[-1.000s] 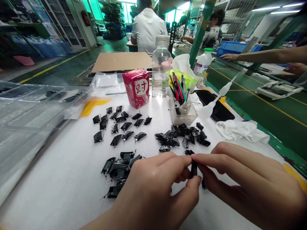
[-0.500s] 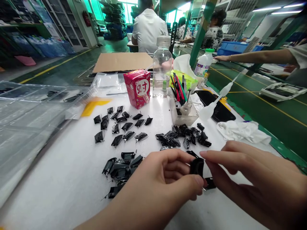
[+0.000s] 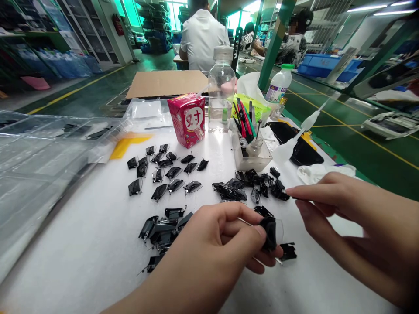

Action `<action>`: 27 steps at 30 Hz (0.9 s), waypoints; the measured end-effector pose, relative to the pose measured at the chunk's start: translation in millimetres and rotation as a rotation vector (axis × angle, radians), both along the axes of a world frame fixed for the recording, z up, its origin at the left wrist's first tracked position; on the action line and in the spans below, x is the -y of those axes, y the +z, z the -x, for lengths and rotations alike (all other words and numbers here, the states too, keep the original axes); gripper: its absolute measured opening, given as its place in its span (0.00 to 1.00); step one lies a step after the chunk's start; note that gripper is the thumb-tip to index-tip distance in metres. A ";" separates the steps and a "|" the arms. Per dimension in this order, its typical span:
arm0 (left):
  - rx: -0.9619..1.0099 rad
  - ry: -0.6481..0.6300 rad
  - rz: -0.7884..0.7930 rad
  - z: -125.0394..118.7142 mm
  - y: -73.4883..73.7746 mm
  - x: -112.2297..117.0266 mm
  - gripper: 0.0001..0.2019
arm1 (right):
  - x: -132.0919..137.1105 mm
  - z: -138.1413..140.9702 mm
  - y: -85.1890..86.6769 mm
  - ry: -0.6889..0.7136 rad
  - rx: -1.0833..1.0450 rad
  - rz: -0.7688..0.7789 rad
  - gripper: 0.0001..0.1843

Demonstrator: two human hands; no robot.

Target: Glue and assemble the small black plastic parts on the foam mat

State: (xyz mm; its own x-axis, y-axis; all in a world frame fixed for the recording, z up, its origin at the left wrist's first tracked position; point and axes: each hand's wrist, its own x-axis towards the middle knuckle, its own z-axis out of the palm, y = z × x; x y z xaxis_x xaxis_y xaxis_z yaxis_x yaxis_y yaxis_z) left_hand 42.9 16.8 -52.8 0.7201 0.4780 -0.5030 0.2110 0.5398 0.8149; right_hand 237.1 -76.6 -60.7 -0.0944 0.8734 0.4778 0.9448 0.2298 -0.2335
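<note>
Between the thumb and fingers of my left hand (image 3: 225, 242) is a small curved black plastic part (image 3: 270, 231), with a clear thin edge showing on its right side. My right hand (image 3: 347, 218) is apart from it, up and to the right, thumb and forefinger pinched on a thin dark sliver (image 3: 301, 199) too small to name. Just below the held part, another black part (image 3: 288, 251) lies on the white table. A heap of black parts (image 3: 166, 231) is partly hidden behind my left forearm. Beyond my hands lies a second black pile (image 3: 258, 181).
Several black pieces with clear loops (image 3: 175, 172) lie spread out at the middle left. Behind them stand a red drink carton (image 3: 186, 120), a clear bottle (image 3: 221, 100) and a tool box (image 3: 252, 161). A clear compartment tray (image 3: 39, 174) covers the left side; a white cloth (image 3: 314, 172) lies right.
My right hand has moved away from the black part, up and to the right, with a thin dark sliver in its pinch. My left hand still holds the part, its clear edge now showing.
</note>
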 end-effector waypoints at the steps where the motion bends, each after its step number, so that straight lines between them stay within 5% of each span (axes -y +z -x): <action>1: 0.003 -0.003 -0.009 -0.2 0.1 -0.5 0.03 | 0.2 0.2 0.2 0.003 0.001 0.001 0.07; 18: -0.005 -0.028 -0.066 2.9 -0.6 1.7 0.03 | -6.0 -4.5 -0.5 0.025 0.165 -0.030 0.07; 27: -0.081 -0.106 -0.240 3.1 0.0 1.9 0.05 | -8.7 -48.4 -22.3 -0.187 0.455 0.308 0.05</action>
